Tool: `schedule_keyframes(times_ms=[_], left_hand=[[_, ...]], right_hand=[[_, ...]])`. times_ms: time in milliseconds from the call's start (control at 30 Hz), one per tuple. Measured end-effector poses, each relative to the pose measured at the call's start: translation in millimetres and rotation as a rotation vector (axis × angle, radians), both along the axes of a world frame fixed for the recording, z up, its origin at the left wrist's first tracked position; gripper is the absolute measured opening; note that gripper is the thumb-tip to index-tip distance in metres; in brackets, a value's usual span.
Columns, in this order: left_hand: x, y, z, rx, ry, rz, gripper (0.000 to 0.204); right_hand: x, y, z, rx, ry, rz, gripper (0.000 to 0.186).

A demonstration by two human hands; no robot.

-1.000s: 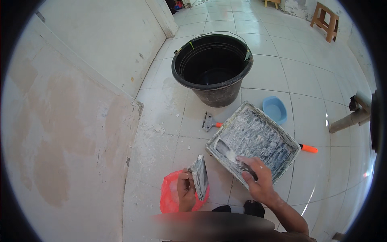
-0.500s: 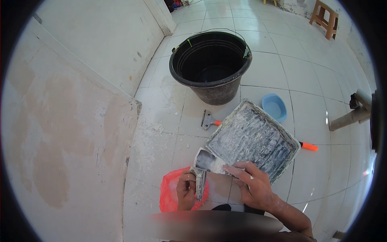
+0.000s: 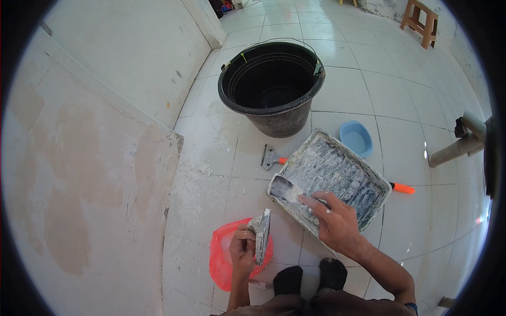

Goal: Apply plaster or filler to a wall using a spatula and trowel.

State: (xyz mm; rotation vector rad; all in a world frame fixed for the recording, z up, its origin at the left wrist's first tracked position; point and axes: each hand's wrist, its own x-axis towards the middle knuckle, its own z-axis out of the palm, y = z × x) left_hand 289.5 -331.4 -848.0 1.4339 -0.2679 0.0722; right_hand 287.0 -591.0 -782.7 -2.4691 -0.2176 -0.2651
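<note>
My right hand (image 3: 337,221) is closed around a putty knife (image 3: 286,189) with a wide, whitish-smeared blade, held over the near left corner of a paint tray (image 3: 342,174). White filler streaks cover the tray's dark inside. Lower left, my left hand (image 3: 243,246) grips a flat putty-caked plate (image 3: 262,236), seen nearly edge-on, so its exact kind is hard to make out. Beneath that hand lies a red plastic bag (image 3: 221,258) on the floor.
Beyond the tray stands a black bucket (image 3: 284,118). A light blue bowl (image 3: 356,138) sits beside it, a scraper (image 3: 269,157) lies left, and an orange handle (image 3: 404,188) sticks out right. A patched wall (image 3: 95,174) runs along the left; a brown stool (image 3: 420,22) stands far right.
My right hand has lifted the putty knife away from the plate, up and right over the tray's corner. The plate in my left hand now stands more upright.
</note>
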Motion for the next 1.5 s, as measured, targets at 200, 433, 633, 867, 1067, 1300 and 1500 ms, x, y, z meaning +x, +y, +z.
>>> schedule_keyframes(times_ms=[200,433,633,867,1067,1300,1500], left_hand=[[4.3,4.5,2.7,-0.009,-0.018,0.019,0.005],[6.0,10.3,-4.7,-0.012,0.004,0.050,0.003],[-0.1,7.6,5.6,-0.039,0.129,0.101,0.003],[2.6,11.9,-4.8,-0.029,0.048,0.075,0.006],[2.7,11.1,-2.3,-0.037,0.082,0.073,0.007],[0.1,5.9,-3.8,-0.036,0.087,0.052,0.008],[1.5,3.2,0.1,-0.009,0.137,0.059,0.003]], right_hand=[[-0.6,16.8,11.1,0.069,-0.093,0.090,0.061],[-10.2,22.1,16.6,0.245,-0.074,0.006,0.056],[-16.2,35.3,29.3,0.108,-0.156,0.181,0.058],[-0.7,25.0,14.9,0.017,-0.067,0.122,0.066],[-8.2,31.4,20.7,0.175,-0.102,0.182,0.064],[-5.0,11.7,11.2,0.085,-0.082,0.104,0.068],[-13.0,23.0,16.5,0.131,-0.079,0.164,0.062]])
